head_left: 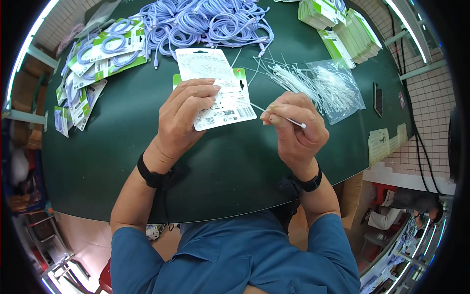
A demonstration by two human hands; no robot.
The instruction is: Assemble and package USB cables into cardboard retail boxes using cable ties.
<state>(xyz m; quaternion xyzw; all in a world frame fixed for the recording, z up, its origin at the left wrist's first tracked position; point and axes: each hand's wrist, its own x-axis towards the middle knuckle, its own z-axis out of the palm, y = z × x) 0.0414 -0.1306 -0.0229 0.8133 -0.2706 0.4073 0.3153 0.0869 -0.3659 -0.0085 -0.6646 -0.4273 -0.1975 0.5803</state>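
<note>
My left fingers [196, 92] grip white-and-green card packaging [231, 104], just on my side of the purple cable heap [205, 27]. My right fingers [293, 112] pinch a white cable tie [297, 123], nearer me and to the right of that heap. On the green surface [220, 171], carded cables [115, 45] lie left of the heap; right of it are a clear bag [351, 102], loose ties [293, 81] and stacked cards [353, 43].

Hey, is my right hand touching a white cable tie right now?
Touching. The head view shows the right hand pinching the white cable tie between thumb and fingers, the tie's small end knob sticking out.
</note>
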